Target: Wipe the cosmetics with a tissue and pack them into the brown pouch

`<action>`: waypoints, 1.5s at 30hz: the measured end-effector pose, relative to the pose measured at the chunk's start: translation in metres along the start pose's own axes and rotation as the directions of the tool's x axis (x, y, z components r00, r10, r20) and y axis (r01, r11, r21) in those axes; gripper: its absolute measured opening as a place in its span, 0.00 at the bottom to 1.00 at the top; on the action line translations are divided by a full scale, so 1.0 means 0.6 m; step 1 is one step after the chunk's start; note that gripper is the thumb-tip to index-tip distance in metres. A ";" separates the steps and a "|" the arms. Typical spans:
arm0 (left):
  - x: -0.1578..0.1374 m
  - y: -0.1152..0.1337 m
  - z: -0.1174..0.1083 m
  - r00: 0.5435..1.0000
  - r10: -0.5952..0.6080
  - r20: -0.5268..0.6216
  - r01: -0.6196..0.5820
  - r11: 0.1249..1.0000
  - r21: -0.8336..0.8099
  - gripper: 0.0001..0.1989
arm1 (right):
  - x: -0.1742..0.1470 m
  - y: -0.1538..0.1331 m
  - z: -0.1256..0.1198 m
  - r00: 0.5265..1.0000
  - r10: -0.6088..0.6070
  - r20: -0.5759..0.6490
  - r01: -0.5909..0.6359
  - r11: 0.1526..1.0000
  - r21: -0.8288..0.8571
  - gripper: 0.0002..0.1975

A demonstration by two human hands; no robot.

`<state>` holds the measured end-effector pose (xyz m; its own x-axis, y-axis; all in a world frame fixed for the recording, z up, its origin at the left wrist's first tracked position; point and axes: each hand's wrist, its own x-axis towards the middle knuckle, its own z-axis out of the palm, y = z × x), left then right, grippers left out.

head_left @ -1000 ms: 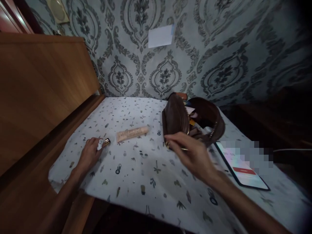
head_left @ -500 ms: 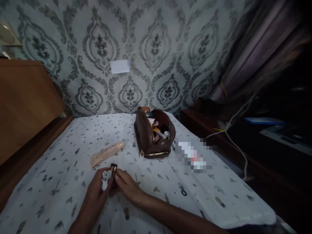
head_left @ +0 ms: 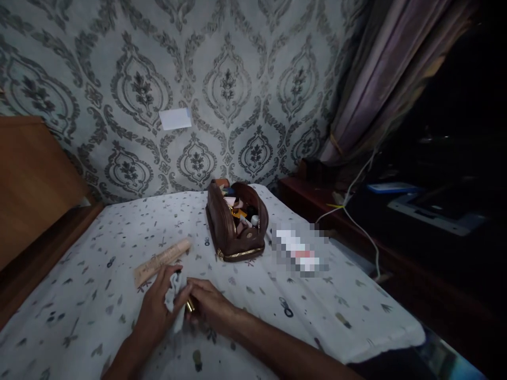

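Near the front of the bed, my left hand (head_left: pixel 158 298) is closed around a crumpled white wipe (head_left: pixel 172 292). My right hand (head_left: pixel 212 303) meets it, with fingers pinched at a small gold tube (head_left: pixel 190 304) that looks like a lipstick. The tube is partly covered by my fingers and the wipe, and a dark end pokes out above. Just beyond my left hand lies a peach squeeze tube (head_left: pixel 162 259). Farther back stands a brown cosmetic bag (head_left: pixel 222 224), unzipped, with several small items inside.
A blurred-out pale object (head_left: pixel 299 250) lies right of the bag on the patterned bedsheet (head_left: pixel 253 311). A wooden cabinet (head_left: pixel 35 174) stands left. On the right are a white cable (head_left: pixel 362 243), a dark red ledge (head_left: pixel 297 192) and a curtain (head_left: pixel 364 89).
The gold tube, upright between my hands before, now tilts downward with the wipe spread about it. My left fingers have lifted over the wipe. The whole view has shifted slightly.
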<state>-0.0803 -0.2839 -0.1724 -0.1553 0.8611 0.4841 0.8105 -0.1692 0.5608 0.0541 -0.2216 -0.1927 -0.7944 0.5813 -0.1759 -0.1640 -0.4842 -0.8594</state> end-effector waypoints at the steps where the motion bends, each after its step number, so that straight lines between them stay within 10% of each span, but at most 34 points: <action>1: 0.005 0.001 0.001 0.999 -0.024 -0.029 0.023 0.999 -0.042 0.15 | -0.001 -0.001 -0.001 1.000 0.009 0.008 -0.009 1.000 -0.022 0.28; 12: 0.023 -0.020 -0.007 0.847 -0.527 -0.065 0.447 0.774 -0.448 0.17 | -0.004 0.001 -0.007 0.990 -0.128 -0.056 0.113 0.970 -0.214 0.22; 22: 0.001 -0.009 0.004 0.944 -0.324 0.060 0.323 0.874 -0.363 0.13 | -0.011 0.002 -0.008 0.860 -0.495 -0.120 0.306 0.691 -0.655 0.08; 33: -0.002 -0.011 -0.009 0.899 -0.402 -0.172 0.315 0.869 -0.382 0.20 | -0.014 0.001 -0.008 0.817 -0.568 -0.098 0.374 0.652 -0.659 0.12; 38: -0.011 0.010 -0.003 0.985 -0.171 -0.037 0.148 0.926 -0.347 0.19 | -0.016 0.003 -0.006 0.825 -0.562 -0.054 0.374 0.617 -0.692 0.07; 45: 0.003 -0.011 0.000 0.939 -0.343 -0.015 0.309 0.864 -0.398 0.14 | -0.019 0.003 -0.005 0.819 -0.574 -0.021 0.436 0.645 -0.627 0.08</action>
<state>-0.0863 -0.2811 -0.1752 -0.4318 0.8598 0.2725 0.4273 -0.0711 0.9013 0.0649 -0.2271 -0.1938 -0.5438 0.7677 0.3389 -0.0857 0.3510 -0.9324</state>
